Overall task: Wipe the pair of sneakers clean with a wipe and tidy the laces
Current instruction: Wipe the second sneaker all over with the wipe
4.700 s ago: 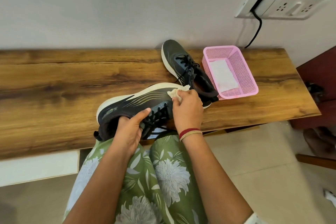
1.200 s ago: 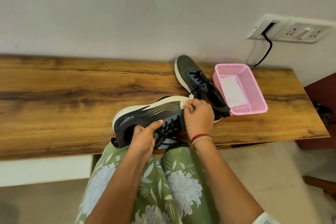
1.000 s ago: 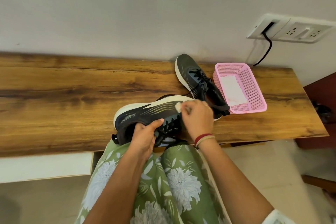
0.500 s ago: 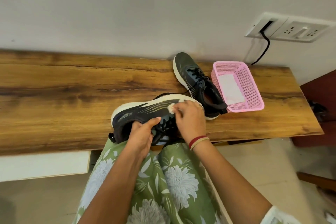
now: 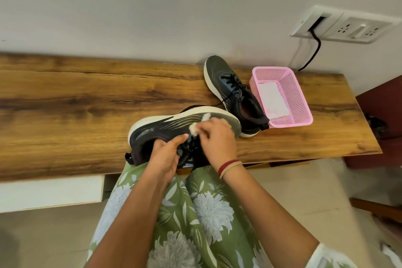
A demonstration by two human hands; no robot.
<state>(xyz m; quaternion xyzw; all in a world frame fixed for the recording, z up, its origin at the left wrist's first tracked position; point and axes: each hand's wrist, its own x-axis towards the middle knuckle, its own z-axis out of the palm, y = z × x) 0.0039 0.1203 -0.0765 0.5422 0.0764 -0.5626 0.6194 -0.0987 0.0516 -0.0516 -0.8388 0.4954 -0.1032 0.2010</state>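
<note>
Sitting right of centre, a pink basket (image 5: 304, 102) holds a white sheet (image 5: 272, 100), beside one sneaker (image 5: 219, 74). Left hand (image 5: 165, 154) grips the centre sneaker (image 5: 161, 130); right hand (image 5: 217, 139) pinches a wipe (image 5: 193, 126) against it.

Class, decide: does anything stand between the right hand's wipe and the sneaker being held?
Nothing visible does. The right hand presses the wipe directly against the held sneaker, which the left hand grips near its laces.

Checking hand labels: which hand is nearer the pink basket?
Right. The right hand presses a wipe on the held sneaker, short of the basket; the left hand grips that sneaker's opening, farther from it.
</note>
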